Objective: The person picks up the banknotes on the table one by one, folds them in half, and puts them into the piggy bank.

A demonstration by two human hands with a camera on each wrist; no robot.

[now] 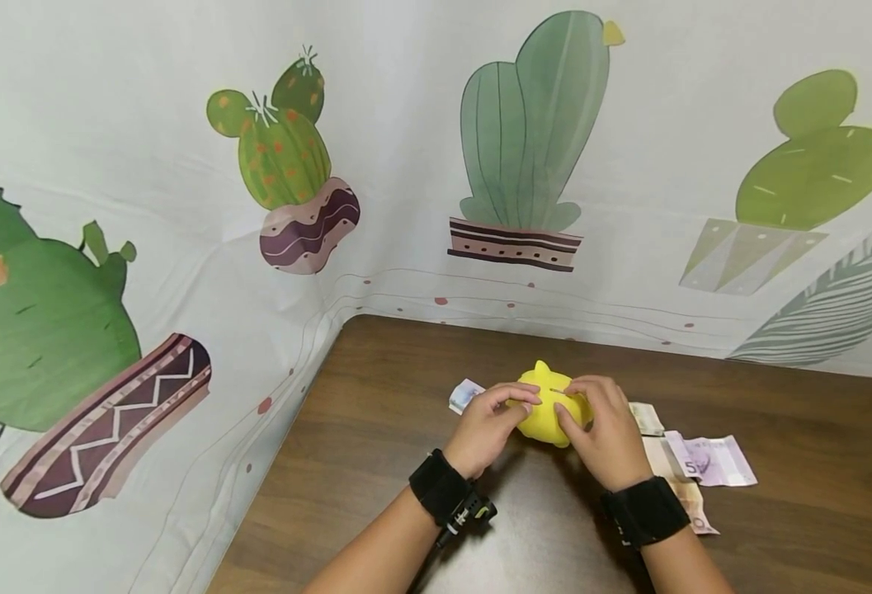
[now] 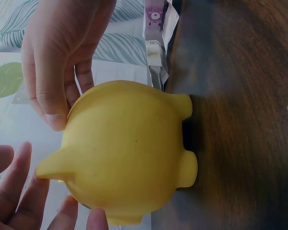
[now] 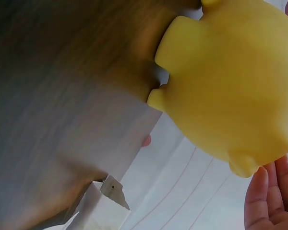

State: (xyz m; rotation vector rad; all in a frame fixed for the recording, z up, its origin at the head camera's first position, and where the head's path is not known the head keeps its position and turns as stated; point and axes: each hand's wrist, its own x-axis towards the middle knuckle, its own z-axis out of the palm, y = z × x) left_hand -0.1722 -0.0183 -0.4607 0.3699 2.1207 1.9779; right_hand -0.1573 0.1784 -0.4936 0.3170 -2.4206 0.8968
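A yellow piggy bank (image 1: 543, 425) stands on its short feet on the brown table, a narrow slot in its top. My left hand (image 1: 483, 425) is at its left side, fingers loosely bent and touching its upper part; in the left wrist view the left fingers (image 2: 29, 206) lie spread around a pointed ear. My right hand (image 1: 608, 429) holds the right side, thumb and fingers apart over the rounded body. The left wrist view shows the right thumb (image 2: 53, 103) against the top of the bank. Part of the bank is hidden by both hands.
Right of the bank lie several creased banknotes, among them a purple note (image 1: 721, 460) and an orange-tinted note (image 1: 695, 505). A folded bluish note (image 1: 465, 396) is at the left. Cactus-printed white cloth (image 1: 406, 206) hangs behind the table (image 1: 376, 371). Both wrists wear black straps.
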